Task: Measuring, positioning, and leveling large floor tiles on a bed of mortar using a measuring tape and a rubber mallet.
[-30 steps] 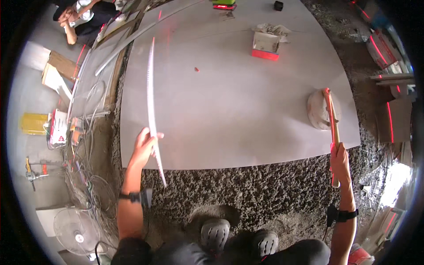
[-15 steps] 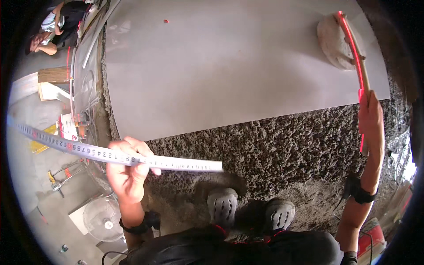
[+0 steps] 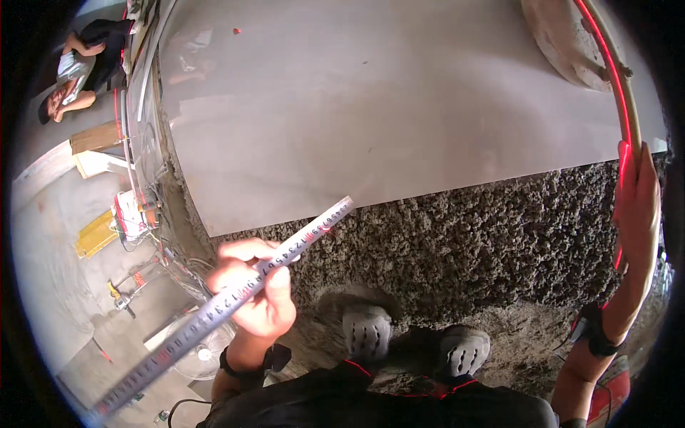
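Here, left hand (image 3: 258, 296) clenched around a metal ruler (image 3: 235, 299), long axis diagonal, far tip over the large grey tile's (image 3: 371, 114) near edge; right hand (image 3: 637, 207) grips a wooden handle (image 3: 619, 85) running away toward a trowel (image 3: 560, 36).

Your big slab (image 3: 371, 107) lying on the mortar bed (image 3: 464, 235), your shoes (image 3: 414, 342) just below the slab's near edge, your left hand (image 3: 257, 292) with the ruler (image 3: 235, 299) off its lower left corner, your right hand (image 3: 637, 207) at its right edge, a seated person (image 3: 78, 71) far to its left.
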`<action>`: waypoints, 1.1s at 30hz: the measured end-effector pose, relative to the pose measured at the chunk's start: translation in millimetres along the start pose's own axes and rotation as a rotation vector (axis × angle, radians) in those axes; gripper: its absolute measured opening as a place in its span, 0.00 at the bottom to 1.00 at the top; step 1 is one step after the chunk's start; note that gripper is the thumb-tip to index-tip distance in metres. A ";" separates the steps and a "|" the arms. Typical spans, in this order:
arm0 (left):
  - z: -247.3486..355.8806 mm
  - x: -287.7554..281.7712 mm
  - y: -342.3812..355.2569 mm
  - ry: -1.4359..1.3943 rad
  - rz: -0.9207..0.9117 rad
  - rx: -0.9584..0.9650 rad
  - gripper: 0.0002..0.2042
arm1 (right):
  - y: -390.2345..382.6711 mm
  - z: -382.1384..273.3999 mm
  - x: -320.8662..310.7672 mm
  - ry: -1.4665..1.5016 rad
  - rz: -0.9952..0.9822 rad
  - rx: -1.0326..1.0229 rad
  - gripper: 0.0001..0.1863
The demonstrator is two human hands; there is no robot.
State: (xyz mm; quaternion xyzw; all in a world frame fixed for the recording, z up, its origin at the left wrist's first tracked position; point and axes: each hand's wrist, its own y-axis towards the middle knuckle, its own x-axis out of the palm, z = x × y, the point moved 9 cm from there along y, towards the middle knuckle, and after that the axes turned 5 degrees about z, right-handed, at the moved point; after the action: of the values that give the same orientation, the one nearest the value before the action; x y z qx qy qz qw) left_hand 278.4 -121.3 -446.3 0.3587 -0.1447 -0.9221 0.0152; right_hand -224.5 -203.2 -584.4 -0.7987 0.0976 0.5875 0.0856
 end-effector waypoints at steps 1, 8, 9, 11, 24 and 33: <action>-0.3 3.0 -1.3 0.003 -0.015 -0.004 0.14 | -2.3 4.8 -0.7 0.010 0.075 -0.076 0.22; 9.4 18.7 7.0 0.060 -0.136 0.050 0.18 | -8.6 14.6 -5.5 0.115 0.052 -0.033 0.23; 7.7 19.2 6.6 0.064 -0.142 0.046 0.18 | -10.3 15.9 -0.3 0.181 0.062 -0.042 0.24; 10.4 21.8 7.7 0.063 -0.185 0.066 0.18 | -9.0 14.6 3.8 0.129 0.027 -0.017 0.24; 0.1 14.4 7.7 0.072 -0.106 0.001 0.17 | -9.4 -0.4 2.7 0.018 -0.133 0.271 0.24; -14.7 -10.0 33.6 -0.067 0.159 -0.018 0.08 | 9.4 -24.0 -50.9 -0.031 0.135 -0.238 0.18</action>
State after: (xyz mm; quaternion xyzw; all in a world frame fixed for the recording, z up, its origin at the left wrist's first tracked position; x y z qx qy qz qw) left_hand 293.0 -156.0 -440.8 0.3151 -0.1650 -0.9306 0.0865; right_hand -219.6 -215.5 -528.9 -0.7855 0.0795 0.6118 -0.0481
